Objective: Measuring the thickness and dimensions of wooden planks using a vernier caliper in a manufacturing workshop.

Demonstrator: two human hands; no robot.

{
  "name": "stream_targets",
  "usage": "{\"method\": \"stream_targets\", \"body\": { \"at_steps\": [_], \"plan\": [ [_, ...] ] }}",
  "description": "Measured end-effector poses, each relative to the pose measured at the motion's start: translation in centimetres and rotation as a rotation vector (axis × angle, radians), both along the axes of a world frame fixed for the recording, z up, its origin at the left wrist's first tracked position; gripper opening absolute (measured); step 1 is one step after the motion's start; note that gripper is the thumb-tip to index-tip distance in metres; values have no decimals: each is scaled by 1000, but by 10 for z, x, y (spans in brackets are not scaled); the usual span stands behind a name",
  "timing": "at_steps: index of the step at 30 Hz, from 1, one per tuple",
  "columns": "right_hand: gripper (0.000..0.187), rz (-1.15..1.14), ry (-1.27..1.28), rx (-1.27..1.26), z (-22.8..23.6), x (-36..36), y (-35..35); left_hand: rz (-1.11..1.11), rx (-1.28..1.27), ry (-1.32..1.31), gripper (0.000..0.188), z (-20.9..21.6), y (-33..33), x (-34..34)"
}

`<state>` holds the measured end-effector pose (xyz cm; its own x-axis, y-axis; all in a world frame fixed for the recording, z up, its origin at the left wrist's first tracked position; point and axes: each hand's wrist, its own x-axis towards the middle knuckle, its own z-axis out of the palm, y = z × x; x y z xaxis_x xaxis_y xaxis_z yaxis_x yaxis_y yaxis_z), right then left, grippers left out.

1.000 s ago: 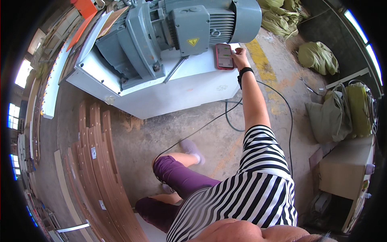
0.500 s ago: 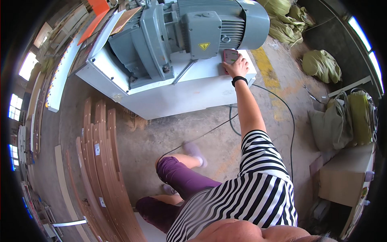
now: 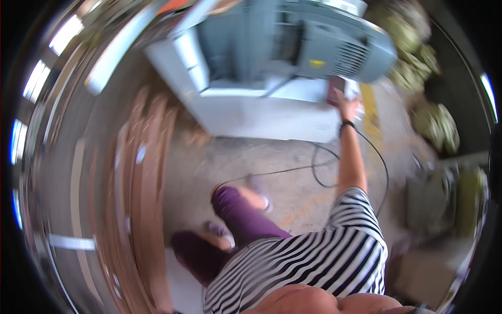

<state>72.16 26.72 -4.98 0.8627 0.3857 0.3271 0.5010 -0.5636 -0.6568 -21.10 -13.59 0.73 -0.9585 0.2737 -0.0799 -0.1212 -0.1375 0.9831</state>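
Frame heavily motion-blurred. A large grey-blue electric motor is seen on a white machine base, top centre; a small yellow label is noted on the motor's side, its shape smeared. Greenish sacks are heaped at right on the concrete floor, a yellow painted stripe beside them. A small dark red flat device lies on the base's right end, under the motor; the right hand is laid against its lower edge, grip state not discernible. Left hand out of view. Compared with half a second earlier, the motor and base have shifted rightward and all detail has smeared.
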Motion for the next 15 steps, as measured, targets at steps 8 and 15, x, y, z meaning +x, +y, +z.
{"method": "stream_targets", "body": {
  "at_steps": [8, 15],
  "plan": [
    [47, 373, 30, 8, -90, -50, -106, 126, 419, -259, 27, -60, -50, -40],
    [35, 682, 436, -190, -137, -120, -122, 165, 413, -397, 23, -64, -75, -41]
  ]
}}
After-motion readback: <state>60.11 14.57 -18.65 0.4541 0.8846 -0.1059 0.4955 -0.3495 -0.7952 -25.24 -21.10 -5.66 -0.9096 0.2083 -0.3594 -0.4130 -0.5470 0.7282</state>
